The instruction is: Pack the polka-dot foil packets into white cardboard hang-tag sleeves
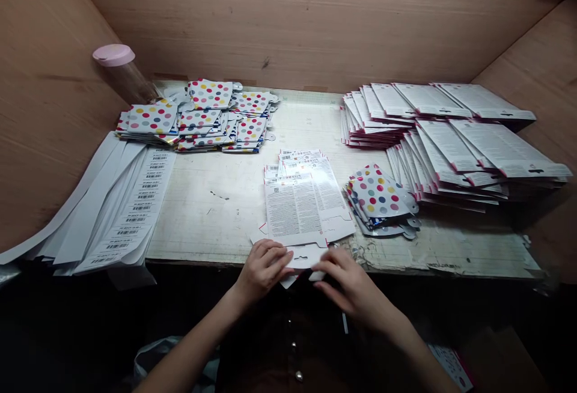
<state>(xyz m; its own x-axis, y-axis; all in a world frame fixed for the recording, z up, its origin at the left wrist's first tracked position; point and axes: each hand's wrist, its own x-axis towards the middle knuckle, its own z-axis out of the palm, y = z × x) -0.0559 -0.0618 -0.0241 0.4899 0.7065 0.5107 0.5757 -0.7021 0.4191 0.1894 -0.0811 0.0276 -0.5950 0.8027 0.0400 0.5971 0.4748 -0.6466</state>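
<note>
Carton tab (309,253) in curled left hand (262,268)

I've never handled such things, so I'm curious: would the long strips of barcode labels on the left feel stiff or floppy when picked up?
Probably floppy: the label strips curve, and some droop past the front edge of the table. They look thin, so one alone is likely light. Pushed forward off that edge, the pile might slip, since ends already overhang.
</note>
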